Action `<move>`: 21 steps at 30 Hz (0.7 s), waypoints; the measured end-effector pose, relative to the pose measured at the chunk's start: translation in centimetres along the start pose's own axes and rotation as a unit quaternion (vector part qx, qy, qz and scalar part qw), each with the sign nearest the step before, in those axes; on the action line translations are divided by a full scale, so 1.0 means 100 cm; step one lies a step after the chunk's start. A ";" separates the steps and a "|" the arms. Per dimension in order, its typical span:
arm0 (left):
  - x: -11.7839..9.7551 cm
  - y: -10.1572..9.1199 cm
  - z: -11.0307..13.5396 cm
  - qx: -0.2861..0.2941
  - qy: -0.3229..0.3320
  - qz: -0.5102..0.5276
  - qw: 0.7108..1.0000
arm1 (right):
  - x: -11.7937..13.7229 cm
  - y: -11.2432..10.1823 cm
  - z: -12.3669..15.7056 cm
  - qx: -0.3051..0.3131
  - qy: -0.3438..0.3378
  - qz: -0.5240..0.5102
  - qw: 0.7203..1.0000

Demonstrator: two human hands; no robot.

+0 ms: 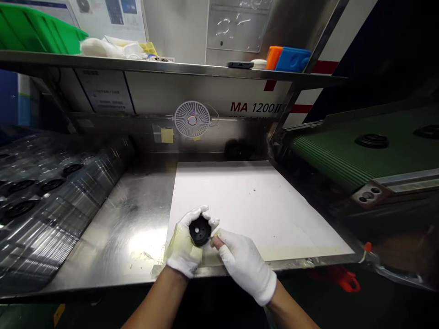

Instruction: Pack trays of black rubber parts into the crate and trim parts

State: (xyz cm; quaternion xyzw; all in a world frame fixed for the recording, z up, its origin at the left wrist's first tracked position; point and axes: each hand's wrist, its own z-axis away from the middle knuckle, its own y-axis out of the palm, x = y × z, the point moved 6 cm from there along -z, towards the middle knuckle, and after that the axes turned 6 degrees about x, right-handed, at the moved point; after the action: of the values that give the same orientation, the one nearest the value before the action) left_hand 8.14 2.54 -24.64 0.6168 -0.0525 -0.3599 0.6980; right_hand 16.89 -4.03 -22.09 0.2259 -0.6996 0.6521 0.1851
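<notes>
Near the front edge of the table, my left hand (183, 246), in a white glove with a yellowish palm area, is closed around a round black plastic part (203, 234). The part is tilted so that its hollow face with small holes shows. Close against its right side is my gloved right hand (245, 262), thumb and fingers pinched together, a bare fingertip showing. Something small and thin seems to stick out of that pinch towards the part's rim; its kind cannot be made out. Beneath both hands lies a white sheet (233, 196).
Stacked clear plastic trays (85, 205) holding black round parts stand at the left. On the right runs a green conveyor belt (329, 141) carrying black parts (372, 140). A small white fan (192, 119) is at the back, under a metal shelf (192, 68) with a green bin (37, 29).
</notes>
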 end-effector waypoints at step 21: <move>0.022 0.017 -0.038 -0.007 -0.001 -0.021 1.000 | -0.040 -0.012 -0.009 -0.028 0.043 0.023 0.998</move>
State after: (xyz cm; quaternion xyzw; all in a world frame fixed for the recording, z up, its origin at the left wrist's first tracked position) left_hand 12.44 4.35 -24.77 0.6125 -0.0381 -0.3757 0.6945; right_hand 20.90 -2.92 -23.24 0.1759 -0.7143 0.6453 0.2060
